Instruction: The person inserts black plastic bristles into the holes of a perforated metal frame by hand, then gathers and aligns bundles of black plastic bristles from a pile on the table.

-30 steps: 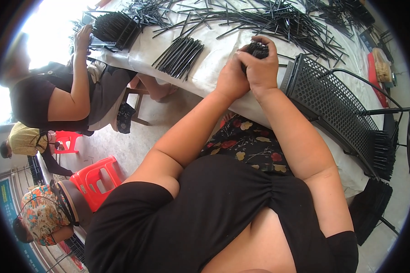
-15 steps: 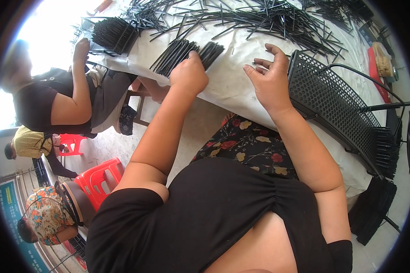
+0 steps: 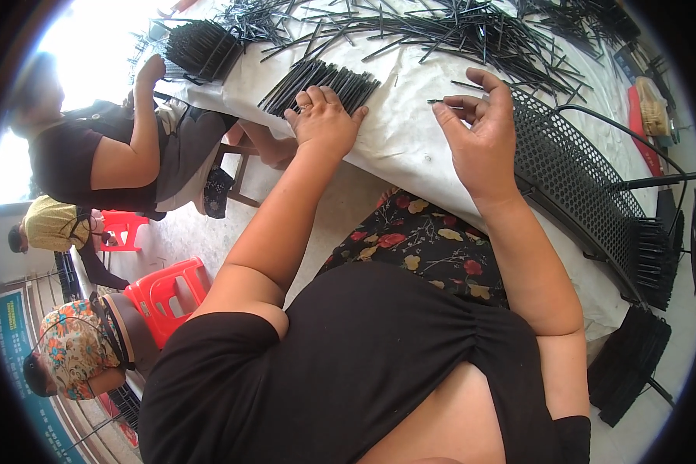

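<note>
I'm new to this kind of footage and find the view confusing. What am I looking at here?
There is no machine, just a person's two bare hands. A camera worn on the person's head looks down, and its wide lens bends straight edges. The left hand rests on a row of black sticks on a white-covered table. The right hand is raised with bent fingers; a small dark tip shows by its thumb, but I can't tell what it is. Beyond lies a loose pile of similar sticks; to the right stands a black mesh rack.
</note>
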Action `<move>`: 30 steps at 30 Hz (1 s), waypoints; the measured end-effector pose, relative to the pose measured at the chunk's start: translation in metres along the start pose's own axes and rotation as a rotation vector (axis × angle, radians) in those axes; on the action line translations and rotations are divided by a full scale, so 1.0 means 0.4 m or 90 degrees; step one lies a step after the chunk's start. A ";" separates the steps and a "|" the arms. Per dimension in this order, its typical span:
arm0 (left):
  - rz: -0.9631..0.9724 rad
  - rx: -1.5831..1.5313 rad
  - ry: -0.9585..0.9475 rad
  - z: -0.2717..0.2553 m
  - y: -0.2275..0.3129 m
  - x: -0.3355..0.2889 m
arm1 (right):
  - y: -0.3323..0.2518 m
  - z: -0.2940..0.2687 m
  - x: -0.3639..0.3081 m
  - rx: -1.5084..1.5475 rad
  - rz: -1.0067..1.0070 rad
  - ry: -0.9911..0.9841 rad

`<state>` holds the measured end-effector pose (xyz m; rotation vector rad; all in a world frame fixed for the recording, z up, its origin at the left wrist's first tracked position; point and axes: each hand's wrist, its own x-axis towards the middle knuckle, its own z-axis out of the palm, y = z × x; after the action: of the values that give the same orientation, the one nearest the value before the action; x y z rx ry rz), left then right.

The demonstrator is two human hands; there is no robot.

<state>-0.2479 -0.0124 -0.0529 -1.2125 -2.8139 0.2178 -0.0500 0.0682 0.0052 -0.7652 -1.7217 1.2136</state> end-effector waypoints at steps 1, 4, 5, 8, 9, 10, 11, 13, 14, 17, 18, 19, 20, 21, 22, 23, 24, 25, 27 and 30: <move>-0.003 0.000 0.000 0.008 -0.001 -0.001 | -0.007 -0.007 -0.002 0.001 -0.001 -0.003; -0.013 -0.005 0.026 0.019 0.000 0.006 | -0.028 -0.042 -0.016 -0.020 -0.056 0.007; -0.011 -0.012 0.041 0.018 -0.005 0.011 | -0.032 -0.060 -0.022 -0.013 -0.091 0.013; -0.020 -0.024 0.049 0.019 -0.021 0.035 | -0.042 -0.123 -0.045 -0.023 -0.158 0.024; -0.010 -0.016 0.063 0.019 -0.025 0.042 | -0.045 -0.144 -0.055 -0.024 -0.171 0.032; 0.001 -0.008 0.076 0.020 -0.027 0.050 | -0.055 -0.167 -0.070 -0.028 -0.172 0.033; 0.021 -0.018 0.055 0.007 -0.027 0.050 | -0.050 -0.192 -0.087 -0.051 -0.196 0.033; 0.055 -0.027 0.152 -0.028 -0.037 0.064 | -0.037 -0.267 -0.119 -0.077 -0.234 0.032; 0.064 -0.062 0.140 -0.056 -0.043 0.088 | -0.010 -0.300 -0.146 -0.101 -0.241 0.033; 0.045 -0.120 0.231 -0.064 -0.106 0.230 | 0.021 -0.390 -0.211 -0.374 -0.344 -0.041; 0.033 -0.153 0.179 -0.063 -0.132 0.293 | 0.033 -0.410 -0.245 -0.389 -0.328 -0.068; 0.022 -0.183 0.127 -0.063 -0.152 0.360 | 0.053 -0.422 -0.274 -0.404 -0.312 -0.093; 0.028 -0.172 0.065 -0.065 -0.154 0.402 | 0.068 -0.431 -0.285 -0.405 -0.308 -0.128; 0.070 -0.135 0.024 -0.057 -0.156 0.444 | 0.082 -0.437 -0.294 -0.406 -0.305 -0.162; 0.111 -0.097 -0.015 -0.045 -0.156 0.477 | 0.114 -0.448 -0.302 -0.424 -0.306 -0.181; 0.133 -0.083 -0.061 -0.027 -0.138 0.509 | 0.132 -0.453 -0.305 -0.426 -0.300 -0.170; 0.136 -0.051 -0.088 -0.012 -0.132 0.533 | 0.145 -0.453 -0.302 -0.437 -0.288 -0.171; 0.133 -0.023 -0.166 -0.005 -0.133 0.563 | 0.155 -0.453 -0.298 -0.447 -0.275 -0.172; 0.156 0.043 -0.201 -0.012 -0.132 0.603 | 0.161 -0.452 -0.292 -0.447 -0.260 -0.171; 0.228 0.073 -0.218 -0.040 -0.143 0.651 | 0.169 -0.456 -0.288 -0.456 -0.249 -0.181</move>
<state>-0.4658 0.1399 -0.0259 -1.7940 -2.7708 0.6550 0.1643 0.0673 -0.0667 -0.6191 -2.4481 0.4350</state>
